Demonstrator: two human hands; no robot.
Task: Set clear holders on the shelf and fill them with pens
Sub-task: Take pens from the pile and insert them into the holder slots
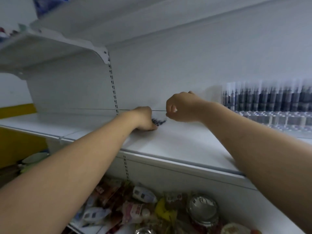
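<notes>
At the right end of the shelf (177, 146), clear holders (278, 119) stand filled with pens (270, 98). Mid-shelf, my left hand (145, 118) clutches a pen bundle (159, 122) in curled fingers; right hand (182, 107) fingers curl, contents indiscernible. Filling judged unfinished.

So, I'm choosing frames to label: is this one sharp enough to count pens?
Head view: no, motion blur smears the pens in the left hand and the filled holders at right into streaks; head view again: light dim and even, no glare.
</notes>
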